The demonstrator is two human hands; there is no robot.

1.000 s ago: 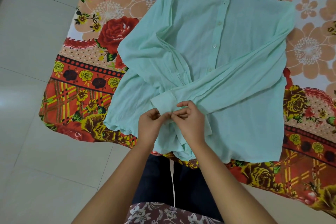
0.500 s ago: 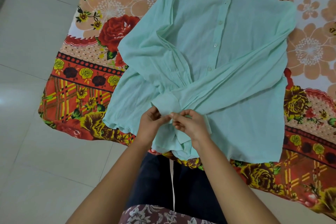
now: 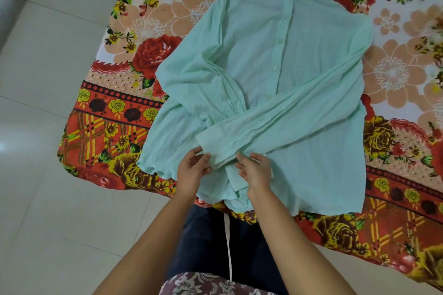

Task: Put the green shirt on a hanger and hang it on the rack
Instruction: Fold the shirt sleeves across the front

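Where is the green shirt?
In the head view the shirt lies mid-frame on the flowered sheet, collar at the top. The left hand and right hand pinch its crossed sleeves near the bottom.

A bed covered by a sheet (image 3: 115, 127) printed with red, peach and yellow flowers stands on a pale tiled floor (image 3: 48, 199). On the sheet lies one green shirt (image 3: 299, 67), spread flat and front up, buttoned, its collar at the far end. Both sleeves are folded across its front and cross near the hem, which reaches the bed's near edge.
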